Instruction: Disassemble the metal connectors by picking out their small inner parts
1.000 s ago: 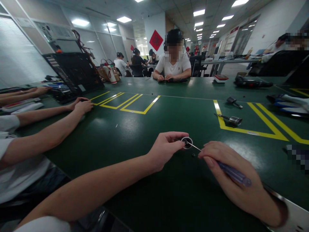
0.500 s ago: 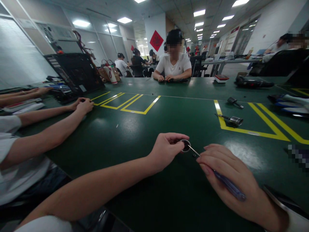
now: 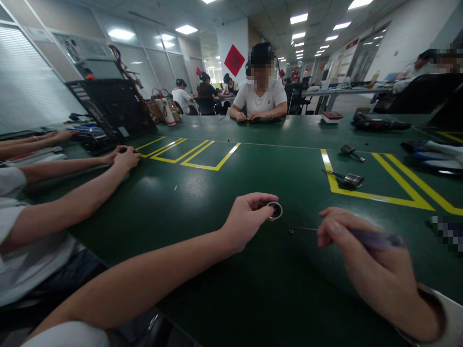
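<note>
My left hand (image 3: 248, 219) pinches a small round metal part (image 3: 277, 210) with a shiny rim, its dark hollow end facing right. My right hand (image 3: 365, 255) is closed around a screwdriver (image 3: 378, 238) with a translucent purple handle, slightly blurred. Its thin shaft points left, apart from the metal part. Close to the shaft's tip lies a tiny dark ring-shaped piece (image 3: 291, 232) on the green table (image 3: 231, 284); whether the tip touches it I cannot tell.
Two metal parts with shafts, one nearer (image 3: 352, 180) and one farther (image 3: 350, 152), lie by the yellow tape (image 3: 383, 198). Blue-handled tools (image 3: 439, 156) sit at the right. A co-worker's hands (image 3: 126, 156) are at the left; another person (image 3: 260, 99) sits opposite.
My right hand has drawn the screwdriver out of the round metal part and moved right, the shaft now nearly level. My left hand has shifted slightly up and left with the part.
</note>
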`<state>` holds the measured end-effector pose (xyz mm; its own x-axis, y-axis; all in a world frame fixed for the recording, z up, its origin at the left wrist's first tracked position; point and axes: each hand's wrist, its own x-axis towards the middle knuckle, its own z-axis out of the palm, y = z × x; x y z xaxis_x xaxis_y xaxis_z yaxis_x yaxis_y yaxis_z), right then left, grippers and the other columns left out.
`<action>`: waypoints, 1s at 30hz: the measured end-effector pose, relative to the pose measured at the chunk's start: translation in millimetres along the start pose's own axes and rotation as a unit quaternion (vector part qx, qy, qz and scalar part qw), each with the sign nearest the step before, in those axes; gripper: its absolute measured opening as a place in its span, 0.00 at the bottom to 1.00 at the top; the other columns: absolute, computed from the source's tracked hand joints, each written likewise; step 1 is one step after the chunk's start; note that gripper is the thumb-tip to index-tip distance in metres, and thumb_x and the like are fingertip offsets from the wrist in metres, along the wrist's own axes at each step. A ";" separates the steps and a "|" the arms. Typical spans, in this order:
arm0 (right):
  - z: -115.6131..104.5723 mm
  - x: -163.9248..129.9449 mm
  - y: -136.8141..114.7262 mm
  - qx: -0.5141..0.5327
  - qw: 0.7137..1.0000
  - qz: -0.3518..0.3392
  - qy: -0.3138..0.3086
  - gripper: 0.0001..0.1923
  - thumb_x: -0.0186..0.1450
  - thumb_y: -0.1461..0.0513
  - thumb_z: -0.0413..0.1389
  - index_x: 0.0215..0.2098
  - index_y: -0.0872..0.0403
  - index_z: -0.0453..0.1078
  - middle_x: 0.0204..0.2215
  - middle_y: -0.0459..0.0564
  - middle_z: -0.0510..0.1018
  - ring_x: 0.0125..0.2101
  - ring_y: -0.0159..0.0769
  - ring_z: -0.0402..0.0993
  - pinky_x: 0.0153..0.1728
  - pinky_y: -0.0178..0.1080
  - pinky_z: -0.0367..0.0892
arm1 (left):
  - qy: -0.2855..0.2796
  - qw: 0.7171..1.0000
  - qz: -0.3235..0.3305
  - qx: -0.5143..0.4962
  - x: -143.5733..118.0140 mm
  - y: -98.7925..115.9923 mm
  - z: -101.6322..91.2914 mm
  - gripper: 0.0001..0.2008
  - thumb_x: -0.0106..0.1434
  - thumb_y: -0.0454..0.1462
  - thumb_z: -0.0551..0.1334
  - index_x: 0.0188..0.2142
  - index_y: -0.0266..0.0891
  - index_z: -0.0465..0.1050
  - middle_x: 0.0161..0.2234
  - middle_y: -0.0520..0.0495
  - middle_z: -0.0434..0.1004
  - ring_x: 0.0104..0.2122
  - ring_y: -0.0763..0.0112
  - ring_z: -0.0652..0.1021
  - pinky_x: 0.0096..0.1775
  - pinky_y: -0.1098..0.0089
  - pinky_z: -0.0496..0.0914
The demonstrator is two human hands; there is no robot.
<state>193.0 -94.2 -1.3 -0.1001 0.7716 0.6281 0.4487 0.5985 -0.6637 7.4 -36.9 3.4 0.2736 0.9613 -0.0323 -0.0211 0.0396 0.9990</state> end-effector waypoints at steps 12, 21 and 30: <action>0.6 14.1 10.0 -0.054 0.969 0.231 -0.064 0.18 0.63 0.52 0.46 0.22 0.53 0.68 0.16 0.46 0.72 0.20 0.35 0.69 0.22 0.37 0.62 | -0.013 0.998 -0.033 -0.055 2.3 -1.1 -2.9 0.10 0.56 0.29 0.59 0.38 0.35 0.74 0.38 0.45 0.77 0.37 0.70 0.76 0.39 0.68 0.71; 4.3 11.7 13.7 -0.015 0.968 0.238 -0.080 0.18 0.62 0.51 0.49 0.22 0.53 0.69 0.17 0.46 0.72 0.21 0.35 0.69 0.22 0.37 0.61 | -0.020 0.998 -0.034 -0.057 3.6 -5.1 -4.9 0.11 0.56 0.29 0.58 0.39 0.35 0.74 0.39 0.45 0.77 0.38 0.70 0.76 0.40 0.69 0.71; 2.5 3.1 10.8 0.145 0.983 0.110 -0.002 0.10 0.64 0.58 0.51 0.29 0.51 0.70 0.26 0.47 0.74 0.28 0.34 0.70 0.28 0.36 0.67 | -0.008 0.997 -0.051 -0.063 1.5 -1.8 -1.8 0.12 0.54 0.28 0.60 0.39 0.34 0.73 0.36 0.45 0.77 0.34 0.71 0.77 0.39 0.68 0.71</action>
<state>195.3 -84.8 -7.5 -0.0329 0.8895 0.4558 0.1879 0.4534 -0.8713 6.1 -35.0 1.4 0.2951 0.9462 -0.1330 -0.1116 0.1724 0.9787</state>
